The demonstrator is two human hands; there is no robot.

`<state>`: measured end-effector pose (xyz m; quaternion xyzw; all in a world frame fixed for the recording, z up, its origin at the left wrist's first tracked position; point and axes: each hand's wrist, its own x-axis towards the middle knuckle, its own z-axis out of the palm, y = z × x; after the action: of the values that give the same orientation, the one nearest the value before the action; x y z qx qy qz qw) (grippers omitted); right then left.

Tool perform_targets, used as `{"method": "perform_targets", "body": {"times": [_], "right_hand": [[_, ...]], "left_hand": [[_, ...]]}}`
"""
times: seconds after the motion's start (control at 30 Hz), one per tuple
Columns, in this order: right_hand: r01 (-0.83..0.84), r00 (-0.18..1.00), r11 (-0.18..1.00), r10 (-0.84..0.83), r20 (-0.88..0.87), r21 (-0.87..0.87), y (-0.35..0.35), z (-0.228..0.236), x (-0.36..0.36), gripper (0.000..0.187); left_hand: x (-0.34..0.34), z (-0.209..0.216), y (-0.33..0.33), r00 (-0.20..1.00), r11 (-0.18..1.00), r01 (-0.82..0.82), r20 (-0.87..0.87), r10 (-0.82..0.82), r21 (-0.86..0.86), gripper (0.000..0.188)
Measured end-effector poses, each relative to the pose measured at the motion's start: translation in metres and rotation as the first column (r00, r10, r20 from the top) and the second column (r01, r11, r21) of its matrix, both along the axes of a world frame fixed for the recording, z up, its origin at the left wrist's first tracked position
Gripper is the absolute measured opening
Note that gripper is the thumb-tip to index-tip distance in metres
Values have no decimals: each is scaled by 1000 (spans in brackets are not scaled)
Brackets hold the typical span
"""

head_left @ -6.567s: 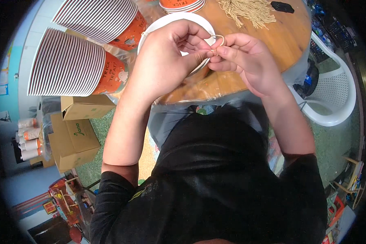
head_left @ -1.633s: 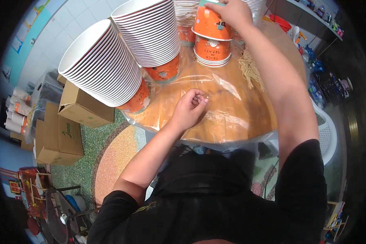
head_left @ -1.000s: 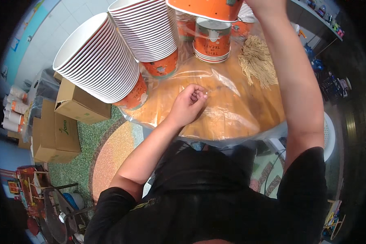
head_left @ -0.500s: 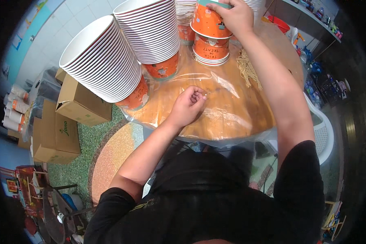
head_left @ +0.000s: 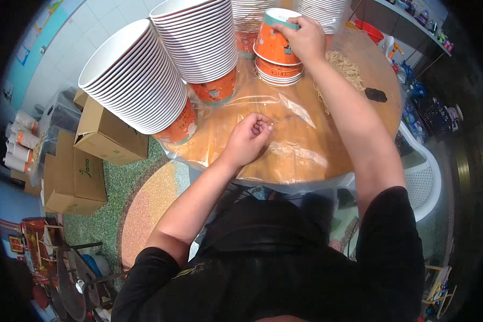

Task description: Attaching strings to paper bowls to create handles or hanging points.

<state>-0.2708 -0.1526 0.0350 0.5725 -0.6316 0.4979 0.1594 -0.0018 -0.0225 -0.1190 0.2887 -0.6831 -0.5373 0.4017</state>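
Observation:
My right hand (head_left: 305, 42) grips an upside-down orange paper bucket (head_left: 275, 45) near its green-edged base, thumb on the side and fingers over the top. That bucket sits partly over a short stack of inverted orange buckets (head_left: 278, 74) on the table, whose white rims show at the bottom. Above the near part of the table, my left hand (head_left: 248, 138) is closed, fingers curled. A tiny pale speck shows at its fingertips, too small to name. Left of the short stack, two tall leaning stacks of nested buckets (head_left: 134, 80) (head_left: 198, 45) stand with their white openings upward.
Clear plastic covers the round wooden table (head_left: 316, 155). A heap of beige cord (head_left: 344, 70) and a dark object (head_left: 375, 95) lie right of my right forearm. More bucket stacks (head_left: 323, 13) stand behind. Cardboard boxes (head_left: 75, 174) are on the floor at left, a white plastic chair (head_left: 432, 182) at right.
My right hand has brought the bucket lower over the short stack, covering more of it. My right forearm has shifted left, uncovering the dark object. My left hand stays in place.

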Motion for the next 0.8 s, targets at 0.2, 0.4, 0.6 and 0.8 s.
{"method": "perform_targets", "body": {"times": [0.2,0.4,0.6,0.8], "right_hand": [[-62,952,998,53,-300,-18,-4,-30,5,52],[-9,947,1000,17,-322,27,13,-6,20,46],[-488,852,807,357,-383,-333,46,108,111,63],[-404,795,831,525,-303,382,56,164,153,34]], "left_hand": [[4,2,0,999,1000,22,44,-22,1,15],[6,1,0,999,1000,30,31,-30,9,17],[9,2,-1,998,999,32,47,-31,-3,18],[8,3,1,998,999,37,48,-36,-8,18]]}}
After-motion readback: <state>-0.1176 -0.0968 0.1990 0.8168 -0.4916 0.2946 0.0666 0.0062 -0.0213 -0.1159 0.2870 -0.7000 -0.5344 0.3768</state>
